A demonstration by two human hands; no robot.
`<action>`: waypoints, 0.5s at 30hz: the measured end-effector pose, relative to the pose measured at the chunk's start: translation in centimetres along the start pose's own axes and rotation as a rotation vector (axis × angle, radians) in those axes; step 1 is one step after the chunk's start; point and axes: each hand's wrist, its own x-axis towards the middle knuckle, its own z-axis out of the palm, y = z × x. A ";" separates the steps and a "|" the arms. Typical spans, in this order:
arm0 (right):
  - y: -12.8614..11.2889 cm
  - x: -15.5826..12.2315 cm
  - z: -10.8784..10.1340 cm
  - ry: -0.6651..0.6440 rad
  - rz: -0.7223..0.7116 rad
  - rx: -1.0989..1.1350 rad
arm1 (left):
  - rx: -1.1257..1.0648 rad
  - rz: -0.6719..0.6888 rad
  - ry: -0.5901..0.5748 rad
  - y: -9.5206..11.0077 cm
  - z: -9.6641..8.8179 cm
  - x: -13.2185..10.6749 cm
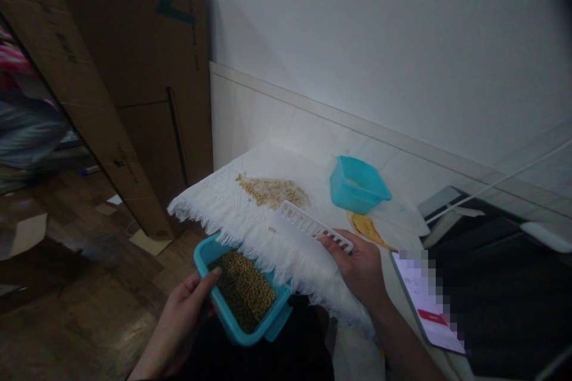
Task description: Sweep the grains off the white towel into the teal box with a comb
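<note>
My left hand grips the near rim of a teal plastic box filled with small tan beans, held just below the fringed edge of a white cloth. My right hand holds a flat white slotted plastic scraper resting on the cloth. A loose pile of beans lies on the cloth beyond the scraper. A second teal box stands further back on the cloth.
A large cardboard box leans at the left over a wooden floor. A white wall runs behind. A tablet or paper and dark items lie at the right, with a yellow piece near the far box.
</note>
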 end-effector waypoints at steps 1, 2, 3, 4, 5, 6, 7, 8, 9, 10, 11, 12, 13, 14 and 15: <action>-0.1 0.0 0.0 -0.006 0.000 0.000 | 0.007 -0.002 -0.002 -0.1 0.0 0.1; -0.2 0.0 0.0 -0.003 0.002 -0.001 | 0.011 -0.003 -0.005 -0.1 -0.1 0.2; -0.3 0.0 0.0 0.000 0.004 0.001 | 0.012 -0.005 -0.008 -0.2 -0.1 0.2; -0.4 -0.1 0.1 0.001 0.006 0.006 | 0.010 -0.005 -0.009 -0.3 -0.2 0.2; -0.5 -0.1 0.1 0.003 0.009 0.011 | 0.011 -0.001 -0.012 -0.3 -0.2 0.2; -0.6 -0.2 0.1 0.009 0.012 0.014 | 0.013 0.006 -0.015 -0.3 -0.2 0.2; -0.7 -0.3 0.1 0.011 0.014 0.016 | 0.015 0.012 -0.019 -0.3 -0.2 0.1; -0.8 -0.3 0.1 0.008 0.014 0.017 | 0.019 0.020 -0.021 -0.3 -0.2 0.0; -0.8 -0.4 0.0 0.006 0.013 0.014 | 0.024 0.029 -0.022 -0.2 -0.2 -0.1; -0.8 -0.4 0.0 -0.001 0.011 0.009 | 0.028 0.034 -0.022 -0.2 -0.2 -0.2; -0.8 -0.4 -0.1 -0.015 0.005 0.005 | 0.032 0.035 -0.021 -0.1 -0.2 -0.2; -0.8 -0.3 -0.1 -0.032 -0.004 0.003 | 0.034 0.034 -0.022 -0.1 -0.2 -0.3; -0.8 -0.3 -0.2 -0.041 -0.009 0.001 | 0.036 0.030 -0.021 0.0 -0.1 -0.3; -0.8 -0.2 -0.2 -0.041 -0.011 0.000 | 0.034 0.025 -0.016 0.1 -0.1 -0.4; -0.8 -0.1 -0.2 -0.037 -0.010 -0.001 | 0.031 0.020 -0.006 0.2 0.0 -0.4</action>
